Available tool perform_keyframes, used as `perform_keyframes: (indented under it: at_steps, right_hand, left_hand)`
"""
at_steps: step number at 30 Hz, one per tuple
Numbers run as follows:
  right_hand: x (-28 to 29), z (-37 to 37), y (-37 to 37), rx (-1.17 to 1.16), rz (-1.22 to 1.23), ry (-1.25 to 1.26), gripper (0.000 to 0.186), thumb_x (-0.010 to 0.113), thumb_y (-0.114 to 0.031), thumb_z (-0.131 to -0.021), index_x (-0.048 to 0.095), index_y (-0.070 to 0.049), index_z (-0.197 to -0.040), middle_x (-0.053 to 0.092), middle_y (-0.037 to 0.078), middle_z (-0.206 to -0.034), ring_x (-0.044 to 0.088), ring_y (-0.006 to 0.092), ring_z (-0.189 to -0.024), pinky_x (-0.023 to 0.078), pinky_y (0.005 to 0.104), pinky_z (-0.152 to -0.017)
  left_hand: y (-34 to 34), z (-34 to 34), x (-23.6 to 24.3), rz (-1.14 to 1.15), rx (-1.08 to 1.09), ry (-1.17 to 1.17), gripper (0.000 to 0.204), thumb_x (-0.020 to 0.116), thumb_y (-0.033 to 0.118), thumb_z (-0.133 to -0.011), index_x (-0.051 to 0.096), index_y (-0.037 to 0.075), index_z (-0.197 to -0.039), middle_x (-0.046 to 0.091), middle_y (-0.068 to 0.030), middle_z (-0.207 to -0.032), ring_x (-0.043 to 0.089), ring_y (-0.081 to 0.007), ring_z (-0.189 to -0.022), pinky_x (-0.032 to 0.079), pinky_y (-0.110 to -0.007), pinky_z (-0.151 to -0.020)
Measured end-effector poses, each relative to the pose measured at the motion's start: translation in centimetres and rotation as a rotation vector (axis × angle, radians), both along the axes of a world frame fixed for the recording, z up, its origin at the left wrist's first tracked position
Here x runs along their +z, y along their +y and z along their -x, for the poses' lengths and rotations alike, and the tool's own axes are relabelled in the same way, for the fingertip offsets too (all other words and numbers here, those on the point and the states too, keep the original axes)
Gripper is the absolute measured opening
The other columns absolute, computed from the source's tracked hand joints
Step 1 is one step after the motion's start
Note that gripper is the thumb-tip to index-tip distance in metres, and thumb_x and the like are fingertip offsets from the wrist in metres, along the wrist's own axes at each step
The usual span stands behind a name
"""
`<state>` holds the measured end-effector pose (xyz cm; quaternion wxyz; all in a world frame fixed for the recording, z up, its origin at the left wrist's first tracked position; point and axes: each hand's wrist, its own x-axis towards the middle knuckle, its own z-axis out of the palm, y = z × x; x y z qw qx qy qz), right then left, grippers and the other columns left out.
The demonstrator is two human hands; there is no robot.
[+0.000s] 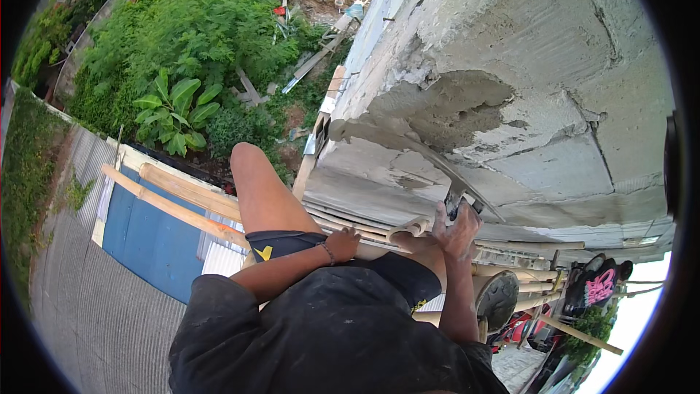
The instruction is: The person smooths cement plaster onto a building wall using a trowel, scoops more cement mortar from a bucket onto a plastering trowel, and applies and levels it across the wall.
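Observation:
My right hand grips a metal plastering trowel, its long blade lying along the rough concrete wall. A patch of wet grey mortar spreads on the wall above it, with a smeared strip running left to the edge. My left hand rests low beside my shorts and some bamboo poles, fingers slightly apart and loosely curled, with nothing visible in it. A dark round container stands beside my right forearm.
I sit high on a bamboo scaffold. Below left lie a blue roof panel, corrugated roofing, plants and scattered boards. Dark items with pink lettering sit at the far right.

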<state>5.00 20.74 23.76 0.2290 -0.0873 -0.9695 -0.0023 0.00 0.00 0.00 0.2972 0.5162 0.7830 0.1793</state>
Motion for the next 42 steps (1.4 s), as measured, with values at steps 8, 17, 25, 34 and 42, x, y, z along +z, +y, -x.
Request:
perform_keyframes:
  at_steps: [8,17,25,34,42]
  right_hand:
    - [-11.1,4.5,-12.6,0.071,0.261,-0.508,0.045,0.054,-0.039,-0.089,0.056,0.002,-0.106,0.066,0.021,-0.08,0.066,0.0378,-0.07,0.052,0.0457,-0.068]
    - [-13.2,7.4,-11.3,-0.181,0.4,-0.695,0.053,0.045,-0.042,-0.093,0.049,0.001,-0.124,0.064,0.026,-0.1,0.062,0.043,-0.094,0.047,0.0495,-0.083]
    - [-13.1,4.1,-7.3,-0.035,0.151,-0.316,0.049,0.05,-0.042,-0.092,0.059,0.002,-0.11,0.067,0.022,-0.085,0.066,0.0348,-0.071,0.051,0.0462,-0.067]
    - [-10.2,1.0,-3.6,0.035,0.142,-0.109,0.038,0.067,-0.022,-0.083,0.052,0.008,-0.101,0.062,0.021,-0.08,0.062,0.0372,-0.071,0.05,0.0441,-0.065]
    - [-15.9,1.2,-5.4,0.068,0.29,-0.491,0.046,0.056,-0.038,-0.089,0.055,0.005,-0.107,0.066,0.02,-0.088,0.065,0.0357,-0.077,0.051,0.0429,-0.069]
  left_hand:
    - [0.6,-1.5,-0.7,-0.348,0.073,-0.068,0.03,0.054,0.025,-0.084,0.061,0.005,-0.105,0.059,-0.0195,-0.107,0.06,-0.0312,-0.097,0.05,-0.045,-0.074]
    - [0.7,0.0,2.1,-0.025,0.088,-0.19,0.027,0.048,0.016,-0.084,0.065,0.0,-0.097,0.067,-0.0204,-0.097,0.062,-0.0331,-0.099,0.05,-0.046,-0.08]
    - [0.5,-0.9,0.3,-0.063,0.024,0.076,0.032,0.055,0.025,-0.081,0.062,0.001,-0.101,0.058,-0.018,-0.102,0.059,-0.0315,-0.094,0.052,-0.043,-0.071]
    - [0.6,-0.8,0.0,-0.076,0.015,0.091,0.03,0.053,0.025,-0.083,0.06,0.001,-0.099,0.059,-0.0179,-0.1,0.06,-0.0304,-0.092,0.052,-0.042,-0.07]
    - [0.9,-0.5,1.0,-0.015,0.004,0.059,0.032,0.051,0.023,-0.083,0.061,-0.001,-0.101,0.059,-0.0206,-0.102,0.06,-0.033,-0.095,0.052,-0.043,-0.074]
